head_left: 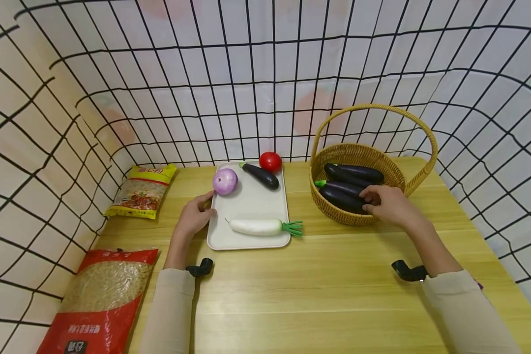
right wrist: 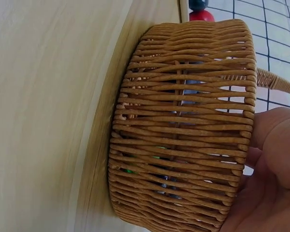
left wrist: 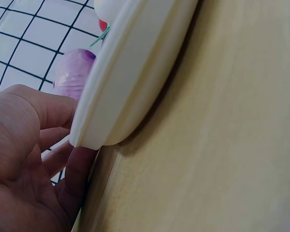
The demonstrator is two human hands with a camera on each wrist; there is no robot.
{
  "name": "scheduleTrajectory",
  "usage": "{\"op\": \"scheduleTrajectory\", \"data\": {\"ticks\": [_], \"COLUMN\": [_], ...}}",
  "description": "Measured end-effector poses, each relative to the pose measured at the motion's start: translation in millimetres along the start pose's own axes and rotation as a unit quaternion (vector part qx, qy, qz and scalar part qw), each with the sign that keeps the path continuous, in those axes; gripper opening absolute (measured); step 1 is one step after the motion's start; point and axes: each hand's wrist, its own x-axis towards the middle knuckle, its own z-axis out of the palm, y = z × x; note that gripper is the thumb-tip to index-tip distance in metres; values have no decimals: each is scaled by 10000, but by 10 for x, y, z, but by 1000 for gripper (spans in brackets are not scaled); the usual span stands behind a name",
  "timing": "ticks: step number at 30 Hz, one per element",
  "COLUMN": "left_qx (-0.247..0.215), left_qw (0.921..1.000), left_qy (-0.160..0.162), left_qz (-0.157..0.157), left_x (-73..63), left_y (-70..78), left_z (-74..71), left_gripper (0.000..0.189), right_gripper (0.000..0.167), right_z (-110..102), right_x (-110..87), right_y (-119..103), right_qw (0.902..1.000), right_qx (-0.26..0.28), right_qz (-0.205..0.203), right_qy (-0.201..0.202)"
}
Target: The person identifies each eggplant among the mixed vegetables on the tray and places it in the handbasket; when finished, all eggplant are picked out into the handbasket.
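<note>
A white tray [head_left: 252,206] bears a purple onion [head_left: 225,182], a small eggplant [head_left: 260,176], a tomato [head_left: 270,162] and a white radish [head_left: 256,226] whose green top juts past the right rim. My left hand [head_left: 195,215] pinches the tray's left rim beside the onion; in the left wrist view its thumb goes over the rim, with fingers below. In the wicker basket [head_left: 336,214] lie dark eggplants [head_left: 341,197]. My right hand [head_left: 391,204] reaches over the basket's front right rim, thumb and fingers curled at the right end of the front eggplant. The basket wall hides its fingertips in the right wrist view.
A yellow food packet [head_left: 142,191] lies at the back left, and a red-edged bag [head_left: 103,295] at the front left. The basket's tall handle [head_left: 376,106] arches over it. Black grid-patterned sheeting [head_left: 256,88] stands behind the wooden table [head_left: 309,290] and at its sides.
</note>
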Motion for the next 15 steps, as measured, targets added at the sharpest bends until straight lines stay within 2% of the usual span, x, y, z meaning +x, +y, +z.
{"op": "scheduleTrajectory", "data": {"ticks": [8,12,15], "left_qx": [-7,-27,-19], "left_qw": [10000,10000,10000], "left_qy": [3,-9,-8], "left_qz": [51,42,67], "left_x": [8,10,7], "left_y": [-20,-24,-25], "left_z": [-3,-7,-6], "left_gripper": [67,67,67], "right_gripper": [43,46,48], "right_z": [50,87,120], "right_x": [-4,31,70], "right_y": [-92,-221,-345], "right_qw": [9982,9941,9909], "right_qx": [309,663,932], "right_qz": [-6,-73,-146], "right_qy": [509,852,963]}}
